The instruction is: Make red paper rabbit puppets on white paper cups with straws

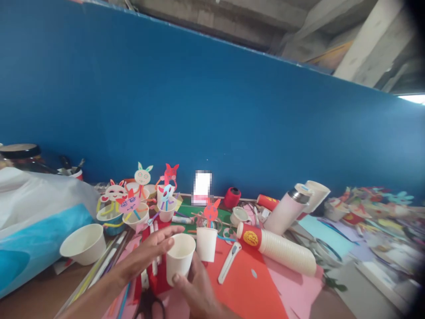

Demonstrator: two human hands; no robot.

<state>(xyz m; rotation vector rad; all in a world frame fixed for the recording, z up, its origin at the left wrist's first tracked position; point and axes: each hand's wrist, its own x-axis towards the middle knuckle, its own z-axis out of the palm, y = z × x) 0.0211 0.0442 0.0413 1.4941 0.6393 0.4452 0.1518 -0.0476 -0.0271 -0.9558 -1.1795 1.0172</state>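
Observation:
A plain white paper cup (179, 261) stands upright in my right hand (201, 288), whose thumb presses its lower front while the fingers pass behind it. My left hand (159, 243) is open beside the cup's rim, fingers stretched forward; whether a fingertip touches the rim I cannot tell. Just behind to the right stands another white paper cup (206, 246) with a red paper rabbit-eared face (211, 212) rising from it. A white utility knife (229, 262) lies on red paper (247, 283). Black-handled scissors (149, 305) lie below my left wrist.
Several cups with paper animal faces (130, 204) stand at the back left, near an empty paper bowl (84, 244). A long stack of paper cups (287, 251) lies at the right, with a white thermos (288, 208) behind. A blue partition (212, 110) closes off the back.

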